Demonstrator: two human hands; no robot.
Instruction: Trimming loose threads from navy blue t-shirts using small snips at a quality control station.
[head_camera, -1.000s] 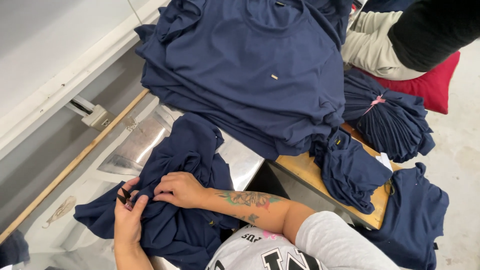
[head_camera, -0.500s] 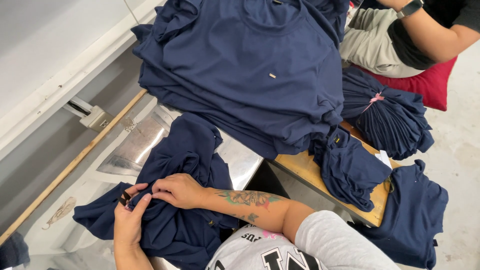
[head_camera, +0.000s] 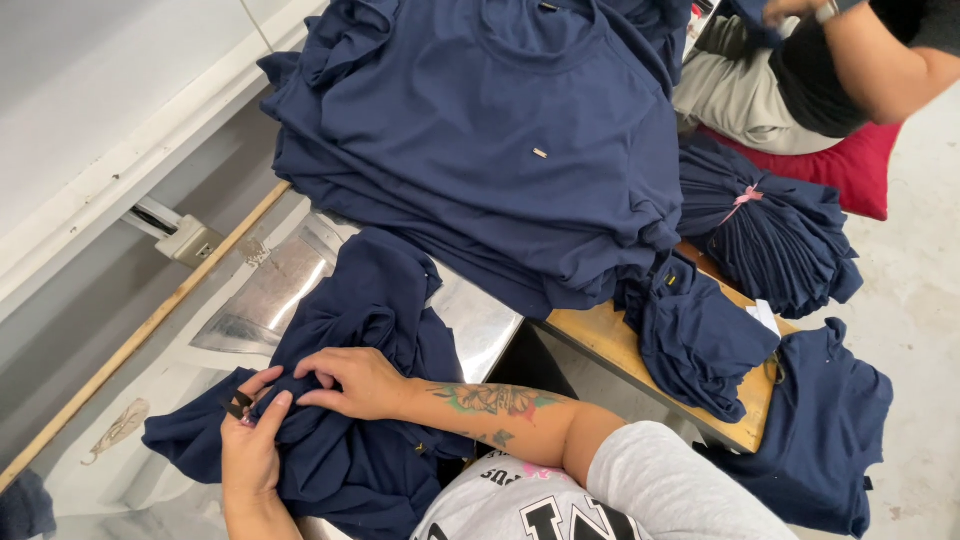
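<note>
A crumpled navy garment (head_camera: 370, 330) lies on a shiny metal surface (head_camera: 270, 290) in front of me. My left hand (head_camera: 250, 450) rests on the garment's lower left fold and pinches a small black tool (head_camera: 238, 405) between thumb and fingers. My right hand (head_camera: 350, 382), on a tattooed forearm, reaches across from the right. It grips a bunched fold of the same garment right beside the left hand's fingertips.
A tall stack of navy shirts (head_camera: 500, 150) covers the wooden table (head_camera: 600, 345) behind. A tied navy bundle (head_camera: 760, 240) and loose navy pieces (head_camera: 700, 340) lie at its right end. Another person (head_camera: 800, 70) sits at the top right on a red cushion (head_camera: 860, 170).
My hands have barely shifted on the garment. At the top right, the other person's arm has moved into view and reaches leftward.
</note>
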